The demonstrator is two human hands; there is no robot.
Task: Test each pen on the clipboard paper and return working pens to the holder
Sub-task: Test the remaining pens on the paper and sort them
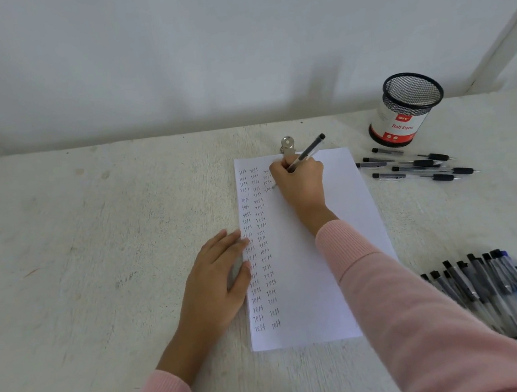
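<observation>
Right grip (pixel 300 183) clenched round a black ballpoint pen (pixel 309 151), resting on the clipboard paper (pixel 343 204) by the third "test" column. Left grip (pixel 219 280) released, fingers flat on the paper's left edge. Mesh pen holder (pixel 403 111) upright far right on the bench (pixel 93 250). Loose pens (pixel 420 164) lie beside it, pen pile (pixel 499 289) near right.

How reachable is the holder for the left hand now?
Likely not: the left hand rests on the paper; the holder stands far right, beyond the right hand and its pen.
</observation>
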